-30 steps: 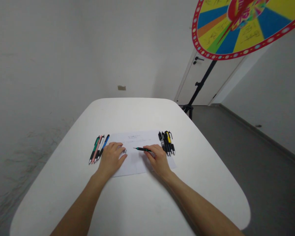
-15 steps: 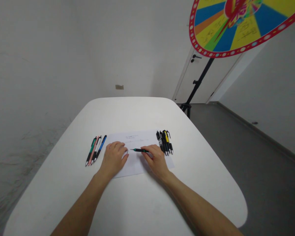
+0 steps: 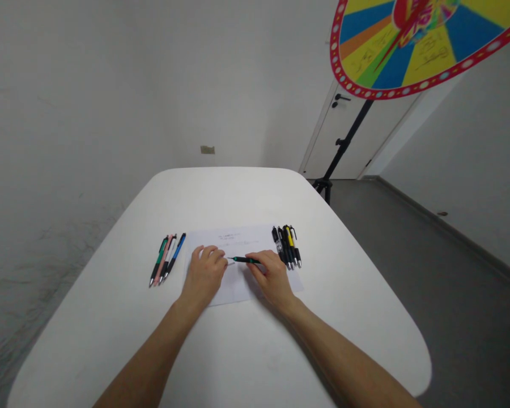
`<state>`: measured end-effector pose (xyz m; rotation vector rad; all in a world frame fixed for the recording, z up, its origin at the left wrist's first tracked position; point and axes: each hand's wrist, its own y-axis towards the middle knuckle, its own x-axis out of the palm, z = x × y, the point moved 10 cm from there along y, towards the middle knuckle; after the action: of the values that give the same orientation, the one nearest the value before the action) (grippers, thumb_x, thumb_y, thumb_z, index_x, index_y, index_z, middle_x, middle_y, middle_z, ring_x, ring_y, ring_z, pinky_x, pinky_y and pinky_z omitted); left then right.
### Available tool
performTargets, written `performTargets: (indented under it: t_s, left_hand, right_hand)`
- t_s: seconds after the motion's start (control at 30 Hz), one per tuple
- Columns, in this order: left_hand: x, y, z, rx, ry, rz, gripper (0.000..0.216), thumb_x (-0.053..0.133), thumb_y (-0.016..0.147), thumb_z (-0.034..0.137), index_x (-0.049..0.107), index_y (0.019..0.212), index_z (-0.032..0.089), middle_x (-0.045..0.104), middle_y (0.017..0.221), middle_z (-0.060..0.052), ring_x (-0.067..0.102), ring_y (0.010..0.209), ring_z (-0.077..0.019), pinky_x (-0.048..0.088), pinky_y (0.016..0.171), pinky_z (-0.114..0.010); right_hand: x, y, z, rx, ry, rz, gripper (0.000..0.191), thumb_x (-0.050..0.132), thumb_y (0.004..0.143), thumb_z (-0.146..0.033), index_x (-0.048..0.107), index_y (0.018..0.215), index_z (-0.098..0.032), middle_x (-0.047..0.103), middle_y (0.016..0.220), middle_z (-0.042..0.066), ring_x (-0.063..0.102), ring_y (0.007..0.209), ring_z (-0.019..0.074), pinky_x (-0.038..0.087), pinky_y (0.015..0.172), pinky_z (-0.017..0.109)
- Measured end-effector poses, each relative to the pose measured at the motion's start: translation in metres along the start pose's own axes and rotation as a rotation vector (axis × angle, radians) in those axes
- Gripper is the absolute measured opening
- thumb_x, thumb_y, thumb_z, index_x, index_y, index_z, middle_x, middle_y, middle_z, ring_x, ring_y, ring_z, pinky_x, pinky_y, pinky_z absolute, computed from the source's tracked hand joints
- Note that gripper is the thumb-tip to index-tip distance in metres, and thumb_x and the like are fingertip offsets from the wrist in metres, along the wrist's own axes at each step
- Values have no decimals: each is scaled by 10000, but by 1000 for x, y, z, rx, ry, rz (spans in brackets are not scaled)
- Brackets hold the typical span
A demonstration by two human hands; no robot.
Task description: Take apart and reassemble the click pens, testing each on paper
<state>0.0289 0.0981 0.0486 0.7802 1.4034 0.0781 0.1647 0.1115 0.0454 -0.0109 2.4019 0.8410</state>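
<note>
My right hand (image 3: 272, 277) pinches a dark pen (image 3: 247, 260) with green accents, held level over the paper, its thin tip pointing left. Close to that tip is my left hand (image 3: 206, 272), fingers curled and thumb drawn in. A small pale thing (image 3: 230, 262) shows at its fingertips, too small to name. Under both hands lies a white sheet of paper (image 3: 233, 292) with a few lines of writing near its top.
Left of the paper lie several pens (image 3: 166, 260) in green, pink, white and blue. Several mostly black pens (image 3: 287, 247), one with yellow, lie at its right edge. Beyond the white table (image 3: 225, 195) stands a colourful prize wheel (image 3: 382, 51) on a black stand.
My left hand has moved right, toward the pen tip, and a small pale thing now shows at its fingertips. My right hand keeps its pinch on the pen, almost unmoved.
</note>
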Motion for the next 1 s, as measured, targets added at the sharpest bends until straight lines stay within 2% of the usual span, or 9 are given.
performTargets:
  t_s: [0.27, 0.57, 0.73, 0.87, 1.0]
  left_hand:
    - [-4, 3, 20, 57, 95, -45, 91, 603, 817, 133, 685, 844, 160, 702, 989, -84, 586, 1040, -279, 381, 1004, -518]
    - [-2, 4, 32, 147, 142, -40, 198, 525, 863, 85, 695, 803, 167, 703, 901, -69, 598, 1011, -255, 390, 1016, -508]
    - [2, 6, 37, 152, 191, -76, 204, 499, 871, 80, 689, 852, 151, 684, 866, -77, 594, 987, -258, 391, 1006, -503]
    - [-4, 5, 28, 105, 186, -53, 193, 484, 885, 84, 660, 882, 163, 680, 924, -77, 588, 963, -250, 382, 987, -488]
    - [-27, 3, 1, -31, 134, 76, 142, 493, 913, 137, 624, 883, 183, 684, 958, -61, 577, 969, -234, 361, 975, -459]
  right_hand:
    - [-2, 1, 0, 8, -9, 2, 154, 586, 873, -184, 697, 971, -229, 726, 879, 57, 640, 848, 212, 484, 793, 376]
    - [-1, 0, 0, 0, -14, 7, 149, 591, 867, -175, 693, 965, -222, 727, 880, 59, 637, 847, 213, 482, 787, 379]
    - [-2, 0, 3, 17, -10, 31, 148, 582, 875, -188, 691, 968, -221, 727, 880, 59, 645, 845, 215, 486, 790, 380]
    - [-5, 0, 4, 15, -33, 48, 151, 579, 874, -184, 693, 968, -218, 728, 882, 53, 642, 848, 212, 480, 799, 374]
    - [-15, 0, 2, -20, -140, 114, 151, 592, 863, -169, 704, 956, -208, 712, 850, 56, 622, 837, 219, 461, 807, 386]
